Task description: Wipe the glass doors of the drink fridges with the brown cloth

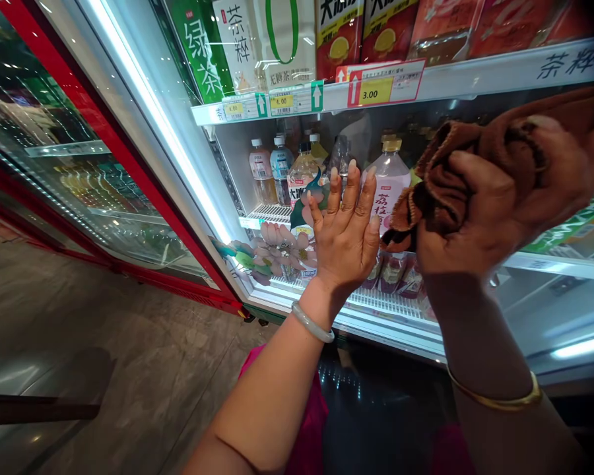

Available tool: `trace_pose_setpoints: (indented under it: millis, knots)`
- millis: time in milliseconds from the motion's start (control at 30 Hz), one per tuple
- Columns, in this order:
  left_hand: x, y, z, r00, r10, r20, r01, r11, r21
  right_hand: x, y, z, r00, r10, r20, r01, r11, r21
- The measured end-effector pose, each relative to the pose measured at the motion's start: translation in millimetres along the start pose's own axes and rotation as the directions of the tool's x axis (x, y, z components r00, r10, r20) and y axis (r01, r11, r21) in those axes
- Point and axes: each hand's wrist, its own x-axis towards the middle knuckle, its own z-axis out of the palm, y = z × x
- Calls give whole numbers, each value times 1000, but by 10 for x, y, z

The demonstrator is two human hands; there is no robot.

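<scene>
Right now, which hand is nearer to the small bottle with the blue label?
Left. The left hand is spread open below and right of the bottle; the right hand, gripping the brown cloth, is much farther right.

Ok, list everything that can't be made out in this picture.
All in the head view:
- Yellow-capped bottle's base: hidden behind left hand and brown cloth.
- Cloth's full shape: bunched in right hand, running into the dark right edge.
- Upper-shelf cartons' tops: cut off by top edge.
- Red-bordered price tag's fine print: too small.
</scene>
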Motion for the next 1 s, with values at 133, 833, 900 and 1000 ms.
trace_pose_setpoints:
  millis: [133,833,900,1000]
  knots:
    - [-14,-33,-25,1000,19,23,-18,1000,-25,-160,-189,173,985,-171,24,173,974,-143]
    - [-6,34,-18,1000,-12,-4,12,999,-39,-429,-72,93,932,-356,62,362,920,-149]
    - [-3,31,0,1000,-11,-7,10,999,-38,-343,49,-18,923,-376,82,384,913,-141]
    - [8,80,-4,999,-11,-44,7,997,-73,-167,166,-116,963,-264,-58,250,952,-177]
